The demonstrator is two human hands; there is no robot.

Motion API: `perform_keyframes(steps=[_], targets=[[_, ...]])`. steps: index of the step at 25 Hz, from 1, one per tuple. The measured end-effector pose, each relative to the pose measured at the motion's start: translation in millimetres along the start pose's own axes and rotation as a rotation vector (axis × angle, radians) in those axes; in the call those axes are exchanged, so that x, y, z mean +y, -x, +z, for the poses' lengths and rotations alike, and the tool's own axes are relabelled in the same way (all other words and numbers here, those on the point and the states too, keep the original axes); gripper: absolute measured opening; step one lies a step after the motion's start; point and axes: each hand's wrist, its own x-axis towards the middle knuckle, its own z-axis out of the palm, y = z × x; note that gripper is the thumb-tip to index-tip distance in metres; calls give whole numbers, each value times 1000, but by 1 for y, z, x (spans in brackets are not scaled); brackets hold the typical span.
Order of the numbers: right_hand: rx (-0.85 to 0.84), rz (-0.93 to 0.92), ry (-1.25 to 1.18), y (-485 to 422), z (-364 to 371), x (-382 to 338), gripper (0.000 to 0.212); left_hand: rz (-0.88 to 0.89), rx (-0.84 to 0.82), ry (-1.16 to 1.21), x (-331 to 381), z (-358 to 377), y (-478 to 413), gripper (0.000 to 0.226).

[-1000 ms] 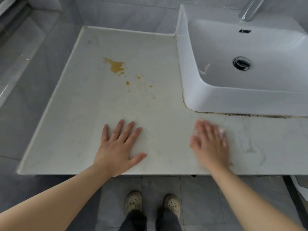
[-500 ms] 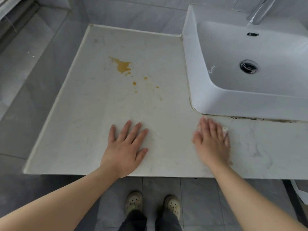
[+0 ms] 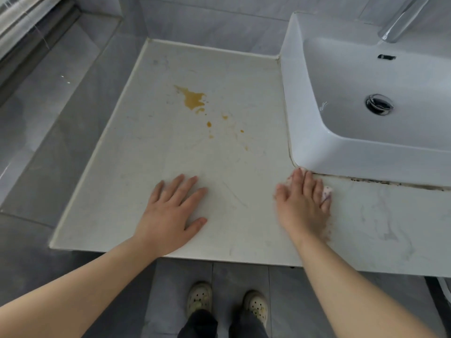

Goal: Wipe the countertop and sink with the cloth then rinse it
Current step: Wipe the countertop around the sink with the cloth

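White stone with faint veins makes up the bench point(image 3: 151, 167), and both hands lie flat on its near part. The left hand point(image 3: 170, 215) rests palm down with its fingers spread wide, holding nothing. The right hand point(image 3: 302, 206) presses a small pale cloth point(image 3: 327, 191) onto the bench with straight fingers held close together. Only a corner of the cloth shows past the little finger, plus a scrap at the fingertips, which touch the near left corner of the white sink point(image 3: 300, 118).

An orange-brown stain point(image 3: 194, 100) sits farther back on the bench, well apart from both hands, with small drops trailing from it toward the sink. A dark line of grime point(image 3: 390, 182) runs along the joint where the sink's front wall meets the bench, to the right of the cloth.

Inside the sink are a chrome drain point(image 3: 379, 104) and a dark overflow slot point(image 3: 386, 57), and a chrome tap point(image 3: 395, 23) rises at its back. Below the bench edge, two pale perforated shoes point(image 3: 199, 298) stand on grey floor tiles point(image 3: 166, 289).
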Motion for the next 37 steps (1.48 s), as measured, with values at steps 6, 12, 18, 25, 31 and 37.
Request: perform_keyframes(steps=[6,12,18,25,31,37], targets=[[24,-790,113,58,20,-61,61,-129,-80,-40,-30,-1,15,73],[44,-210,14,2,11,-67,63,-120,-61,-51,-30,0,13,67],[6,-766,142,63,18,-50,60,-104,-30,-59,-31,0,14,58],[49,-388,21,62,18,-90,64,-107,13,-52,-31,2,15,54],[39,-514,104,34,13,-52,66,-135,52,-5,-30,1,15,49],[-18,-729,62,74,26,-103,62,-186,70,27,-28,-2,17,48]])
